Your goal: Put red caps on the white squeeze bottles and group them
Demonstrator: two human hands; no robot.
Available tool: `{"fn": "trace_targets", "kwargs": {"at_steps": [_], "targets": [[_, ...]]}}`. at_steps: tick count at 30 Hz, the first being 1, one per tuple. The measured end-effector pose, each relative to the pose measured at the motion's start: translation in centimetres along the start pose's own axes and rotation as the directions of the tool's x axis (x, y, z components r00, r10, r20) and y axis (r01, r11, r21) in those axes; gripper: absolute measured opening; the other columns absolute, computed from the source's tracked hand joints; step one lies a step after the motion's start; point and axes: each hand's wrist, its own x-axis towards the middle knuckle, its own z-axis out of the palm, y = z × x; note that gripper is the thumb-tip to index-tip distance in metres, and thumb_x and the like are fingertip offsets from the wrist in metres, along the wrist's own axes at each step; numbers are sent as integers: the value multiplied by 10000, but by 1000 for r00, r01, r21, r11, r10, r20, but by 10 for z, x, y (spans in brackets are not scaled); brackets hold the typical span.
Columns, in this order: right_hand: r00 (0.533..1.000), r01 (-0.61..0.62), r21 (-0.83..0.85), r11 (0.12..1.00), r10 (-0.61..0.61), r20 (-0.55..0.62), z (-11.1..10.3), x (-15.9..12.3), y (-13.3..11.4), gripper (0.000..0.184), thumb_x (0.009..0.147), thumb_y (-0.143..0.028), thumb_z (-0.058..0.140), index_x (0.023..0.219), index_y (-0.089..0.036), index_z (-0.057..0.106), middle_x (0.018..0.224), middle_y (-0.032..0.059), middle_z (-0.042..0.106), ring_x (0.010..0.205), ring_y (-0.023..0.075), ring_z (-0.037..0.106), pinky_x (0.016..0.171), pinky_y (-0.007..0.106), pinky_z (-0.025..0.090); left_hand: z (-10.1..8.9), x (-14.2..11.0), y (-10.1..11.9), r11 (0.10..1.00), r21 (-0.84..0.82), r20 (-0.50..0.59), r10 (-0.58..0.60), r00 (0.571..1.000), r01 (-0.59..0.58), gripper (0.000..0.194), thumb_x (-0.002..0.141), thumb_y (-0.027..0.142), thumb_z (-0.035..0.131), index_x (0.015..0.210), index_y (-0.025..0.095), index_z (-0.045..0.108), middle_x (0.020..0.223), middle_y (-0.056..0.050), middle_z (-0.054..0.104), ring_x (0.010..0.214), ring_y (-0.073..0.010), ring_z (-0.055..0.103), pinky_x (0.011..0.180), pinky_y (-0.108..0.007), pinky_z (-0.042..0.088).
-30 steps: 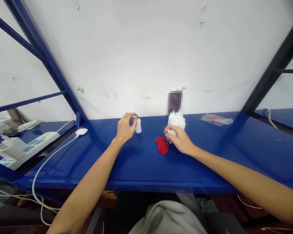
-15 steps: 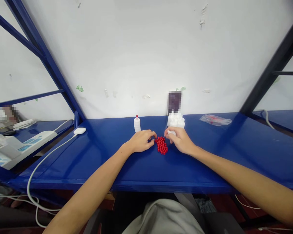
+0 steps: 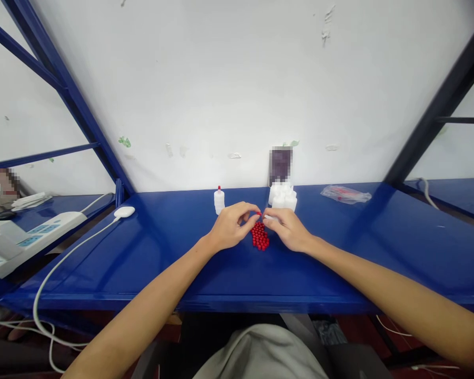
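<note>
Head view: pinching one small red cap (image 3: 258, 213) with the left hand (image 3: 232, 226), thumb and finger close together, just beside the fingertips of the right hand (image 3: 288, 230). Holding what looks like a white bottle (image 3: 269, 217) in the right hand, thumb and fingers curled around, with only a small white bit peeking out. Cannot tell the tilt of that bottle, or any touch between bottle and cap.

Between the two hands, a bit nearer the body than the fingertips: a pile of red caps (image 3: 259, 237) on the blue table (image 3: 256, 279). Just past the left hand: a capped bottle (image 3: 219, 200), white with a red top, standing up. Just past the right hand: a bunch of white bottles (image 3: 283, 195), close together and partly hidden. Farther out, to the right of the right hand: a clear plastic bag (image 3: 345, 193), lying flat.

Likely very light and hard, the cap, and easy to drop. Best to hold by the round side with just the fingertips. Likely light, smooth and a little squashy, the bottle. Best to hold gently around the body, not squeezing hard, with the neck left free.
</note>
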Motion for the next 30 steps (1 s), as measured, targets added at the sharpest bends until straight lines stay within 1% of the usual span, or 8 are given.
{"fn": "trace_targets", "kwargs": {"at_steps": [7, 12, 16, 19, 22, 24, 26, 30], "targets": [[999, 31, -20, 999, -30, 33, 2, 0, -6, 472, 967, -514, 373, 678, -178, 536, 611, -10, 501, 586, 135, 450, 574, 265, 307, 5, -2, 4, 994, -107, 86, 47, 995, -38, 188, 943, 238, 516, 1064, 161, 639, 708, 18, 528, 590, -80, 436, 573, -209, 368], [999, 4, -24, 1000, -3, 41, 2, -1, -7, 487, 971, -503, 371, 640, -177, 519, 544, -27, 426, 525, 118, 391, 538, 265, 262, 10, -3, 4, 976, -209, 105, -33, 994, 54, 197, 943, 275, 517, 1061, 161, 624, 661, 36, 505, 553, -76, 419, 547, -206, 356], [1000, 0, -28, 1000, 1, 24, 4, 0, -7, 490, 973, -515, 361, 629, -185, 473, 556, -24, 444, 531, 120, 410, 546, 267, 272, 13, -3, 6, 958, -267, 111, -76, 991, 103, 201, 942, 293, 519, 1064, 162, 611, 654, 42, 496, 559, -76, 424, 548, -205, 351], [1000, 22, -22, 1000, -22, -4, 4, 1, -7, 476, 975, -542, 354, 676, -191, 473, 593, -24, 473, 551, 126, 437, 567, 269, 295, 12, -1, 9, 952, -283, 107, -88, 990, 115, 187, 942, 305, 514, 1026, 163, 602, 660, 44, 490, 559, -73, 416, 553, -204, 350], [1000, 5, -37, 999, -5, -5, 3, 2, -7, 424, 978, -548, 351, 840, -197, 545, 621, -30, 515, 572, 139, 477, 590, 272, 323, 6, 0, 7, 947, -287, 69, -130, 989, 145, 171, 940, 317, 501, 1002, 171, 564, 651, 53, 479, 552, -74, 415, 557, -204, 353], [1000, -27, -62, 998, 26, -8, 1, 1, -6, 381, 986, -515, 354, 939, -203, 567, 634, -32, 540, 589, 147, 503, 606, 277, 338, -1, 0, 0, 953, -234, 3, -196, 981, 191, 154, 939, 315, 481, 989, 180, 536, 632, 59, 474, 546, -81, 424, 562, -211, 355], [998, -56, -89, 994, 54, -17, -1, 1, -5, 332, 988, -463, 373, 945, -204, 576, 648, -29, 559, 594, 147, 513, 615, 280, 344, -10, -1, -12, 961, -74, -43, -269, 962, 266, 124, 922, 292, 475, 960, 188, 532, 599, 63, 469, 522, -92, 428, 558, -224, 343], [997, -80, -134, 988, 79, -15, -5, 0, -7, 260, 963, -383, 436, 873, -199, 597, 707, -12, 618, 612, 143, 525, 615, 278, 343, -21, -5, -32, 854, 367, 22, -404, 914, 369, 138, 881, 312, 519, 955, 221, 592, 608, 34, 556, 574, -147, 531, 589, -260, 347]]}}
